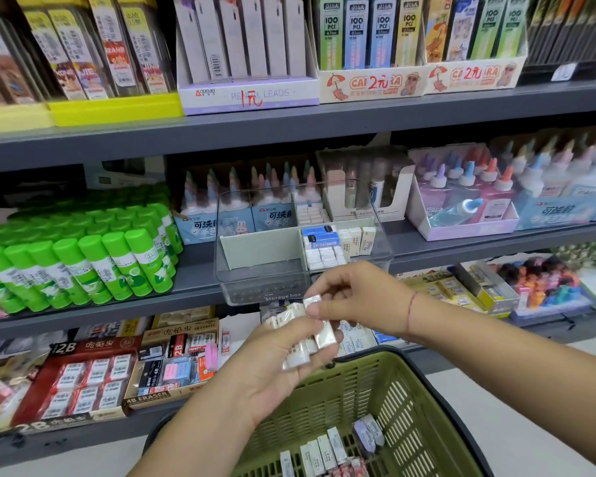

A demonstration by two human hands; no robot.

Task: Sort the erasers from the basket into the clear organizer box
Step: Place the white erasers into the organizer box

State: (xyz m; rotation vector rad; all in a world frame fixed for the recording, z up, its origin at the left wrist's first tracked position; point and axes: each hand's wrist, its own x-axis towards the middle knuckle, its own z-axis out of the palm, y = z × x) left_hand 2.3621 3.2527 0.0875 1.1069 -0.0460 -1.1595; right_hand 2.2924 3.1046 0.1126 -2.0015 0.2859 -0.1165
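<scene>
My left hand (272, 366) grips a bunch of white wrapped erasers (301, 354) above the green basket (403, 401). My right hand (355, 297) pinches the top end of one white eraser (319, 321) from that bunch. More wrapped erasers (327, 449) lie in the bottom of the basket. The clear organizer box (262, 290), marked "Storage box", stands on the middle shelf just behind my hands. Its right compartments hold blue-sleeved and white erasers (334, 242); its left compartment holds nothing.
Green glue sticks (83, 263) are stacked left of the organizer and glue bottles (479, 194) stand to its right. Boxes of 2B and 4B erasers (93, 376) fill the lower shelf. Pencil lead packs (248, 46) line the top shelf.
</scene>
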